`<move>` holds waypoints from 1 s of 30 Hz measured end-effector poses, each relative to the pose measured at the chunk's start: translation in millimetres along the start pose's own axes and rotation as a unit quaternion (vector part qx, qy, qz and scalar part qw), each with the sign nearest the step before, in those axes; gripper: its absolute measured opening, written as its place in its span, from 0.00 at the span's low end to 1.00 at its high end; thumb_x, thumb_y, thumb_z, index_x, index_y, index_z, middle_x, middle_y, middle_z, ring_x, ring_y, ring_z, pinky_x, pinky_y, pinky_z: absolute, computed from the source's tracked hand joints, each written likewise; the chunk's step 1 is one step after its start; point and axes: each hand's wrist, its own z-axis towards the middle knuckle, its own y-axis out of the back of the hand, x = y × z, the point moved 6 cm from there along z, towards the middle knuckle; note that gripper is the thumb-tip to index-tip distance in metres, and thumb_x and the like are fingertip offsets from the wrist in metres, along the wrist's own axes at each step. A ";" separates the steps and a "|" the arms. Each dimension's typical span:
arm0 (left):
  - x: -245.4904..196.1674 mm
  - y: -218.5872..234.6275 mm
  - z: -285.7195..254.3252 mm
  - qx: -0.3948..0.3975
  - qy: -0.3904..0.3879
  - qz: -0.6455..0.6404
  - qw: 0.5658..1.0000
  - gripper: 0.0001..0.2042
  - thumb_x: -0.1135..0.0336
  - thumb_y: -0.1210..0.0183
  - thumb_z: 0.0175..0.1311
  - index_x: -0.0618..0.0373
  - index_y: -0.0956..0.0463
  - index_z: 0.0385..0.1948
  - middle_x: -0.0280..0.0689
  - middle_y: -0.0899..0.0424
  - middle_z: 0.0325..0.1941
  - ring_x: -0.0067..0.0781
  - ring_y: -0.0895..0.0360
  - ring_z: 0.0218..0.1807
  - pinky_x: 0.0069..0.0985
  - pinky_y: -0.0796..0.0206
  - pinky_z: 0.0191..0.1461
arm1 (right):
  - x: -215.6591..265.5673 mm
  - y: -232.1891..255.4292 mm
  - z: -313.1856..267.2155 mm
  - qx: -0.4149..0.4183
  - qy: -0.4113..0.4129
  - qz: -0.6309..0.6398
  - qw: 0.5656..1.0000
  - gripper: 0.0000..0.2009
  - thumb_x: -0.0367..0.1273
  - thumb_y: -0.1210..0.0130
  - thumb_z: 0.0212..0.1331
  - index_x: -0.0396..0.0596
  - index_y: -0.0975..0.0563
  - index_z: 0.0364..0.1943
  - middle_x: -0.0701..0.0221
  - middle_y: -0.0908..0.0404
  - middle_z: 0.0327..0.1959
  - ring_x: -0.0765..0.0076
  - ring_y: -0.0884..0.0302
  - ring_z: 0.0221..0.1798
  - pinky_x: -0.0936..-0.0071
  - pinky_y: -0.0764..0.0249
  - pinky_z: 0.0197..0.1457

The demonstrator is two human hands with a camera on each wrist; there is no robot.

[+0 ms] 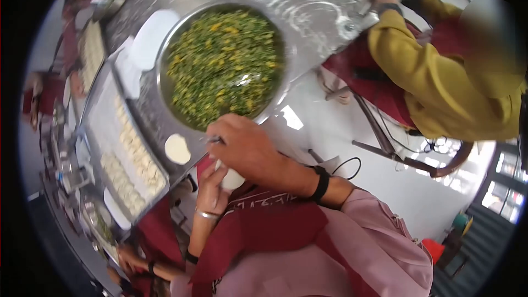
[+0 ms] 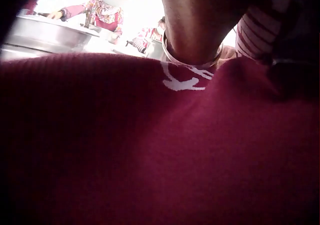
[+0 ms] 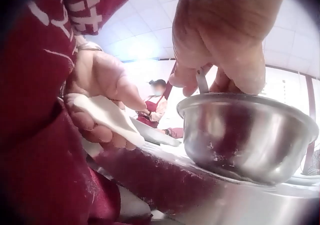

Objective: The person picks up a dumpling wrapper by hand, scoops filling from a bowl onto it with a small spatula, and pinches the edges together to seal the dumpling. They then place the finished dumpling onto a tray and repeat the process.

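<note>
At the near rim of a large metal bowl, full of chopped green and yellow filling, my right hand grips a thin metal utensil. Its working end is hidden behind the hand and the bowl wall. Lower down, close to my apron, my left hand holds a round white dough wrapper, fingers curled under it and thumb over its upper side. Maroon apron cloth fills most of the left wrist view.
Another wrapper lies on the floured table beside the bowl. Left of it stands a tray with rows of dumplings. White sheets lie behind. A person in a yellow top works at the right.
</note>
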 end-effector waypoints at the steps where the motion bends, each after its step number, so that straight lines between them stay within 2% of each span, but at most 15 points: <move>1: 0.2 -1.9 0.8 0.008 0.005 -0.009 1.000 0.17 0.70 0.49 0.71 0.64 0.30 0.58 0.40 0.20 0.56 0.37 0.20 0.55 0.37 0.28 0.61 | 0.3 1.8 3.3 0.000 0.000 0.001 1.000 0.11 0.29 0.42 0.47 0.47 0.22 0.38 0.69 0.23 0.42 0.59 0.25 0.49 0.61 0.25 0.47; 4: -1.8 -3.8 0.3 0.022 0.006 -0.024 0.999 0.17 0.68 0.48 0.71 0.65 0.30 0.58 0.40 0.20 0.56 0.37 0.20 0.56 0.35 0.28 0.62 | -5.6 13.0 10.6 0.001 -0.004 -0.008 1.000 0.11 0.27 0.43 0.47 0.47 0.22 0.38 0.69 0.23 0.42 0.58 0.25 0.49 0.64 0.24 0.46; 8: -6.9 -9.9 -1.8 0.051 -0.001 -0.031 0.998 0.17 0.67 0.48 0.72 0.68 0.29 0.57 0.43 0.19 0.54 0.36 0.20 0.55 0.33 0.28 0.62 | -25.2 18.8 11.9 -0.028 -0.010 0.024 0.999 0.17 0.23 0.42 0.47 0.43 0.22 0.46 0.64 0.21 0.51 0.53 0.23 0.46 0.66 0.23 0.47; 9: -9.5 -11.1 -3.3 0.055 -0.004 -0.031 0.998 0.17 0.67 0.48 0.72 0.69 0.29 0.57 0.44 0.19 0.53 0.37 0.20 0.55 0.33 0.28 0.61 | -23.1 26.0 14.5 -0.014 -0.022 0.018 0.999 0.18 0.19 0.41 0.48 0.41 0.21 0.47 0.62 0.20 0.51 0.52 0.21 0.46 0.65 0.23 0.48; 12: -14.4 -13.2 -9.4 0.073 -0.012 -0.021 0.997 0.18 0.67 0.47 0.71 0.70 0.30 0.57 0.46 0.19 0.53 0.38 0.20 0.55 0.33 0.28 0.61 | -28.9 35.4 18.0 -0.027 0.014 0.010 1.000 0.15 0.18 0.40 0.49 0.40 0.20 0.43 0.62 0.18 0.47 0.55 0.21 0.48 0.66 0.23 0.49; 13: -15.8 -11.8 -11.1 0.082 -0.015 -0.011 0.996 0.18 0.67 0.47 0.71 0.70 0.30 0.57 0.47 0.19 0.53 0.39 0.20 0.55 0.33 0.28 0.61 | -29.4 42.3 18.7 -0.061 0.016 0.011 0.998 0.12 0.19 0.38 0.50 0.42 0.18 0.41 0.63 0.17 0.43 0.58 0.19 0.47 0.67 0.23 0.50; 15: -19.6 -7.6 -14.9 0.090 -0.018 -0.001 0.996 0.19 0.66 0.47 0.70 0.70 0.30 0.57 0.47 0.19 0.52 0.39 0.20 0.54 0.33 0.28 0.61 | -24.8 72.9 23.2 -0.126 -0.022 0.008 0.992 0.09 0.20 0.41 0.51 0.43 0.17 0.37 0.62 0.17 0.38 0.56 0.19 0.44 0.67 0.22 0.45; 16: -20.6 -4.5 -17.8 0.089 -0.018 -0.001 0.996 0.19 0.66 0.46 0.70 0.70 0.30 0.57 0.47 0.19 0.51 0.39 0.20 0.54 0.33 0.28 0.60 | -28.3 89.1 24.6 -0.137 -0.043 -0.038 0.989 0.09 0.20 0.38 0.52 0.46 0.16 0.38 0.63 0.17 0.37 0.59 0.18 0.40 0.70 0.23 0.42; 19: -21.1 2.2 -22.7 0.096 -0.040 0.001 0.995 0.19 0.65 0.46 0.70 0.69 0.30 0.57 0.46 0.19 0.52 0.38 0.20 0.53 0.33 0.28 0.60 | -33.9 119.5 30.2 -0.227 -0.043 -0.134 0.964 0.07 0.23 0.38 0.55 0.48 0.17 0.37 0.63 0.17 0.34 0.58 0.19 0.35 0.69 0.24 0.39; 22: -20.2 5.8 -26.6 0.090 -0.064 -0.018 0.994 0.20 0.65 0.46 0.70 0.69 0.31 0.58 0.45 0.21 0.54 0.35 0.21 0.54 0.33 0.29 0.61 | -64.9 104.6 27.9 -0.238 -0.094 -0.166 0.952 0.06 0.25 0.38 0.55 0.47 0.17 0.36 0.62 0.19 0.30 0.56 0.21 0.32 0.66 0.26 0.36; 23: -21.3 7.2 -26.7 0.084 -0.072 -0.028 0.993 0.20 0.65 0.46 0.70 0.69 0.32 0.59 0.44 0.21 0.55 0.35 0.22 0.54 0.34 0.30 0.61 | -68.2 94.0 28.5 -0.219 -0.088 -0.173 0.956 0.05 0.26 0.37 0.55 0.47 0.17 0.36 0.61 0.21 0.29 0.54 0.22 0.31 0.64 0.28 0.34; 27: -23.8 12.8 -31.9 0.105 -0.087 -0.026 0.990 0.21 0.65 0.47 0.70 0.69 0.33 0.60 0.43 0.23 0.57 0.34 0.23 0.57 0.34 0.31 0.63 | -38.0 55.9 31.0 -0.170 -0.062 -0.161 0.970 0.05 0.25 0.37 0.54 0.46 0.17 0.36 0.62 0.21 0.28 0.55 0.23 0.30 0.65 0.28 0.33; 30: -28.8 12.8 -34.9 0.120 -0.088 -0.040 0.988 0.21 0.65 0.47 0.70 0.69 0.34 0.60 0.43 0.22 0.57 0.35 0.23 0.58 0.34 0.31 0.64 | -25.2 49.9 29.8 -0.130 -0.083 -0.059 0.986 0.06 0.24 0.37 0.55 0.45 0.17 0.36 0.62 0.21 0.28 0.58 0.23 0.29 0.67 0.28 0.33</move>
